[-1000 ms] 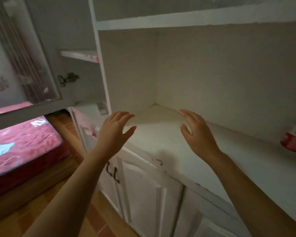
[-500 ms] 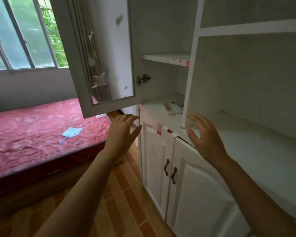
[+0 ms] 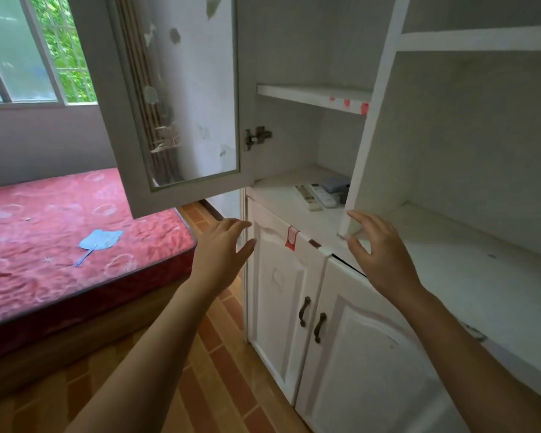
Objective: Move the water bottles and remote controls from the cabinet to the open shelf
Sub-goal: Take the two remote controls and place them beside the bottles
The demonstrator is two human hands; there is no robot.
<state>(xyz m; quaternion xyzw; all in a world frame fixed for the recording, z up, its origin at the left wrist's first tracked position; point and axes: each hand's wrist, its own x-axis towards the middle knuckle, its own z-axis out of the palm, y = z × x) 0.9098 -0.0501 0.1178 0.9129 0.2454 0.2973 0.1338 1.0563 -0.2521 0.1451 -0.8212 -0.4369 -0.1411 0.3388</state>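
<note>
Two remote controls [image 3: 315, 195] are seen lying flat, side by side and touching or nearly so, on the lowest shelf of the cabinet [image 3: 281, 198], close to its right-hand wall. Their long axes run from the front of the shelf toward the back, slanted a little leftward at the far end. A grey-blue object [image 3: 334, 184], too blurred to be identified, is set just behind them against the back corner. Bare shelf is left open to the left of the remotes and in front of them, up to the front edge. Above, a second shelf [image 3: 316, 96] is fixed, with red marks along its edge.

The cabinet is bounded on the right by a white upright [image 3: 366, 145], beyond which the open shelf [image 3: 469, 276] is spread wide and bare in its visible part. The glass door [image 3: 172, 98] is swung out to the left, its lower edge hanging above the left hand.

The left hand [image 3: 221, 257] is held in the air in front of the cabinet's lower left corner, fingers loosely spread, nothing gripped. The right hand [image 3: 378, 254] is raised before the foot of the upright, fingers spread and empty, near the shelf's front edge; contact cannot be told.

Below, two closed doors with dark handles [image 3: 311, 317] are seen, and to the left a bed [image 3: 75, 245] with a blue fan [image 3: 99, 240] lying on it.
</note>
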